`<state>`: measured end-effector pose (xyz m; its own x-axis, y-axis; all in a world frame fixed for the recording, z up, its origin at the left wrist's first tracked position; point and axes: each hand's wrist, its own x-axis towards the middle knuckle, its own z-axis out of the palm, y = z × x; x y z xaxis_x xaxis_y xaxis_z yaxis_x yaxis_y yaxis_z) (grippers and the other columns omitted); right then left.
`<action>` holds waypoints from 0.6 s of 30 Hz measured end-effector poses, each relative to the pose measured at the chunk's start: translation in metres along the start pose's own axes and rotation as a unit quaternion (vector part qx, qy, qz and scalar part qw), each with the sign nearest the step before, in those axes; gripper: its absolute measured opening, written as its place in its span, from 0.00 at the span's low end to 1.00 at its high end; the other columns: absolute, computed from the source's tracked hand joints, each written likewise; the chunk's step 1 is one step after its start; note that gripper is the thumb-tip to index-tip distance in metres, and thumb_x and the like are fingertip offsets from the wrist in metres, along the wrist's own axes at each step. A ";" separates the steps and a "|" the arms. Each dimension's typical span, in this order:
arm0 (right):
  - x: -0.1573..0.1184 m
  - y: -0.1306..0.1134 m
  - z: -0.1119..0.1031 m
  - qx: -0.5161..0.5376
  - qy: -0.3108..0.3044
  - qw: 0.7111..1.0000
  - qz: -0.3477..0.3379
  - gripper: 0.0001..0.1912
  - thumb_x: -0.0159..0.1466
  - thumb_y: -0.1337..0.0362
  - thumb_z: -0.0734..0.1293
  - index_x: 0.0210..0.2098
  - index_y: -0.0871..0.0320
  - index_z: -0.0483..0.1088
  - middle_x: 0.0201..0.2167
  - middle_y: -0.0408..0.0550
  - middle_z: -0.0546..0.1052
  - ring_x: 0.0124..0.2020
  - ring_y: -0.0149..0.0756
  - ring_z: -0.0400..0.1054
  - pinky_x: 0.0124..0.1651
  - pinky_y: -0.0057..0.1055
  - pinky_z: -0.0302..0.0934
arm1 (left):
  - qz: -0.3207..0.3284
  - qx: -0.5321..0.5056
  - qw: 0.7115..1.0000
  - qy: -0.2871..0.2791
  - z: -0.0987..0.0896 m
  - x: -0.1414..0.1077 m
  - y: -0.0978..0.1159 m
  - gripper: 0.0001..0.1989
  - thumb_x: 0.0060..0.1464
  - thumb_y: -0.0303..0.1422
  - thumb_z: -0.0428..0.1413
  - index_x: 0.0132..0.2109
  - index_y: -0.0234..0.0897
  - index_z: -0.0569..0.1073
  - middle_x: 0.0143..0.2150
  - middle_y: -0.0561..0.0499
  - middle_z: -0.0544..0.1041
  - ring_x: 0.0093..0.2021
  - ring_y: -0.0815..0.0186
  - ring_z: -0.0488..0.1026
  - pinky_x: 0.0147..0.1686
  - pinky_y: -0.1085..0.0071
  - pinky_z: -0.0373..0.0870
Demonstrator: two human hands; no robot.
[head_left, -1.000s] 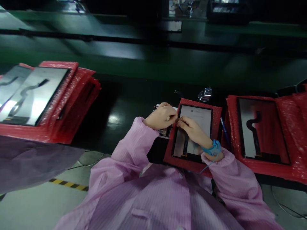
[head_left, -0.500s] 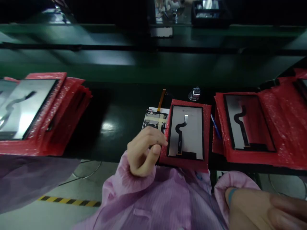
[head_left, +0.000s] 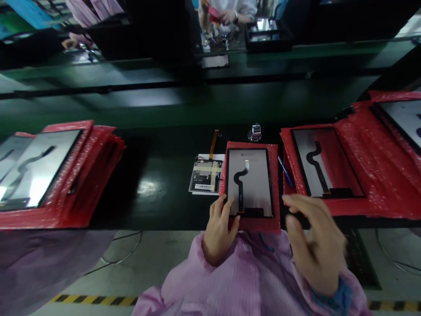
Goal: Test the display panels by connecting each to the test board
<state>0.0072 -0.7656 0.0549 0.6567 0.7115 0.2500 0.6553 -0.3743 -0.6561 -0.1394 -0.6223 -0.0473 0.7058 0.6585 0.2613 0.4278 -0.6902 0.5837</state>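
Note:
In front of me lies a display panel (head_left: 255, 180), silvery with a black border and a curved black ribbon cable (head_left: 241, 186). It rests on a red bubble-wrap bag (head_left: 275, 188). My left hand (head_left: 219, 230) has its fingers spread, with the tips at the panel's lower left corner. To the right, my right hand (head_left: 315, 241) is raised near the table edge, blurred, thumb and fingers apart, holding nothing. A small circuit assembly (head_left: 205, 175) with pale tape strips and an orange flex cable (head_left: 213, 145) lies left of the panel on white card.
Stacked red bubble-wrap bags (head_left: 95, 175) with panels stand at left; more bags (head_left: 381, 175) with panels lie at right. A blue pen (head_left: 286, 171) sits beside the bag, and a small metal object (head_left: 255, 131) behind it. Other people work across the bench.
My left hand has opened and come down onto the panel's lower left corner. My right hand has moved up and left from the lower right towards the table edge. The view has shifted.

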 end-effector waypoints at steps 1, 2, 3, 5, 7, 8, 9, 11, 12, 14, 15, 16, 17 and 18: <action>0.007 0.007 0.009 -0.033 -0.013 0.999 0.020 0.21 0.68 0.52 0.57 0.52 0.53 0.73 0.41 0.58 0.76 0.46 0.53 0.70 0.48 0.52 0.67 | -0.005 0.001 1.000 0.005 0.002 -0.003 -0.001 0.21 0.62 0.29 0.53 0.61 0.37 0.65 0.62 0.38 0.67 0.61 0.51 0.66 0.57 0.52 0.70; 0.012 0.017 0.020 -0.070 -0.028 0.996 0.043 0.23 0.68 0.51 0.57 0.53 0.57 0.72 0.42 0.60 0.76 0.47 0.54 0.70 0.48 0.53 0.67 | -0.008 0.000 1.000 0.009 0.004 -0.005 -0.002 0.21 0.62 0.30 0.53 0.62 0.37 0.64 0.62 0.37 0.66 0.62 0.51 0.66 0.57 0.52 0.70; 0.015 0.028 0.030 -0.102 -0.051 0.991 0.063 0.27 0.68 0.49 0.56 0.55 0.61 0.70 0.43 0.62 0.76 0.47 0.56 0.70 0.47 0.54 0.67 | -0.011 -0.004 1.000 0.014 0.005 -0.005 -0.003 0.22 0.63 0.30 0.52 0.63 0.37 0.63 0.63 0.37 0.66 0.63 0.51 0.65 0.57 0.52 0.70; 0.015 0.048 0.049 -0.116 -0.071 0.985 0.103 0.31 0.67 0.47 0.56 0.57 0.67 0.68 0.45 0.65 0.75 0.44 0.54 0.71 0.47 0.53 0.67 | -0.018 -0.016 0.999 0.023 0.005 -0.004 -0.005 0.22 0.63 0.31 0.52 0.62 0.37 0.63 0.61 0.37 0.69 0.61 0.51 0.67 0.56 0.52 0.72; 0.010 0.063 0.060 -0.077 -0.074 0.985 0.139 0.32 0.67 0.48 0.57 0.58 0.68 0.66 0.42 0.61 0.75 0.37 0.48 0.71 0.44 0.48 0.67 | -0.045 -0.035 0.998 0.027 0.004 0.000 -0.008 0.22 0.63 0.32 0.52 0.62 0.37 0.62 0.56 0.38 0.72 0.56 0.54 0.72 0.52 0.55 0.76; 0.009 0.067 0.063 -0.048 -0.073 0.984 0.154 0.32 0.66 0.49 0.58 0.59 0.68 0.65 0.39 0.57 0.75 0.34 0.44 0.71 0.43 0.45 0.67 | -0.063 -0.044 0.997 0.027 0.003 0.003 -0.009 0.22 0.63 0.33 0.53 0.62 0.36 0.62 0.53 0.39 0.73 0.53 0.55 0.74 0.49 0.57 0.77; 0.009 0.071 0.064 -0.020 -0.074 0.983 0.166 0.31 0.65 0.49 0.59 0.58 0.66 0.65 0.35 0.53 0.75 0.31 0.42 0.70 0.41 0.43 0.67 | -0.080 -0.052 0.995 0.026 0.003 0.005 -0.011 0.22 0.63 0.34 0.53 0.62 0.36 0.62 0.51 0.40 0.74 0.49 0.57 0.75 0.47 0.58 0.78; 0.014 0.075 0.063 0.021 -0.093 0.978 0.186 0.27 0.64 0.49 0.61 0.53 0.63 0.68 0.31 0.49 0.74 0.29 0.40 0.69 0.38 0.40 0.65 | -0.100 -0.056 0.993 0.023 0.002 0.008 -0.013 0.23 0.62 0.35 0.53 0.62 0.36 0.62 0.48 0.41 0.75 0.44 0.59 0.76 0.44 0.60 0.79; 0.018 0.076 0.061 0.031 -0.110 0.975 0.193 0.24 0.63 0.49 0.62 0.49 0.61 0.71 0.30 0.48 0.74 0.29 0.40 0.69 0.38 0.40 0.65 | -0.101 -0.052 0.993 0.024 0.002 0.010 -0.014 0.22 0.62 0.36 0.53 0.61 0.36 0.63 0.47 0.42 0.75 0.43 0.59 0.76 0.43 0.60 0.79; 0.027 0.075 0.057 0.062 -0.146 0.967 0.197 0.20 0.61 0.48 0.65 0.39 0.59 0.72 0.29 0.48 0.75 0.31 0.41 0.69 0.40 0.41 0.65 | -0.093 -0.038 0.995 0.021 0.000 0.011 -0.016 0.20 0.62 0.36 0.53 0.60 0.37 0.65 0.45 0.43 0.76 0.41 0.59 0.76 0.42 0.59 0.78; 0.031 0.073 0.055 0.098 -0.160 0.962 0.196 0.19 0.60 0.47 0.66 0.37 0.58 0.71 0.31 0.49 0.76 0.34 0.42 0.70 0.43 0.42 0.66 | -0.088 -0.032 0.995 0.018 0.000 0.011 -0.017 0.20 0.62 0.36 0.53 0.59 0.37 0.65 0.44 0.44 0.76 0.40 0.59 0.76 0.42 0.59 0.78; 0.034 0.069 0.054 0.149 -0.167 0.955 0.193 0.19 0.59 0.48 0.67 0.38 0.58 0.71 0.35 0.50 0.77 0.37 0.43 0.71 0.47 0.43 0.66 | -0.085 -0.029 0.996 0.014 -0.001 0.011 -0.017 0.19 0.62 0.37 0.53 0.58 0.37 0.66 0.43 0.44 0.76 0.40 0.59 0.76 0.42 0.59 0.78; 0.035 0.063 0.053 0.211 -0.169 0.944 0.187 0.20 0.59 0.49 0.68 0.41 0.58 0.71 0.39 0.51 0.78 0.42 0.44 0.71 0.51 0.43 0.66 | -0.083 -0.029 0.996 0.010 -0.001 0.010 -0.017 0.18 0.62 0.37 0.53 0.58 0.37 0.67 0.43 0.44 0.76 0.40 0.58 0.76 0.42 0.58 0.78; 0.035 0.056 0.053 0.276 -0.165 0.929 0.182 0.21 0.59 0.50 0.69 0.46 0.58 0.71 0.43 0.51 0.78 0.46 0.44 0.71 0.54 0.43 0.65 | -0.081 -0.033 0.996 0.006 -0.001 0.010 -0.017 0.18 0.62 0.37 0.53 0.57 0.37 0.67 0.43 0.43 0.77 0.41 0.57 0.76 0.42 0.58 0.77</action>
<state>0.0469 -0.7304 -0.0115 0.5875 0.7751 -0.2325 0.0605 -0.3286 -0.9425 -0.1404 -0.6033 -0.0538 0.6239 0.7633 0.1677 0.4971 -0.5532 0.6684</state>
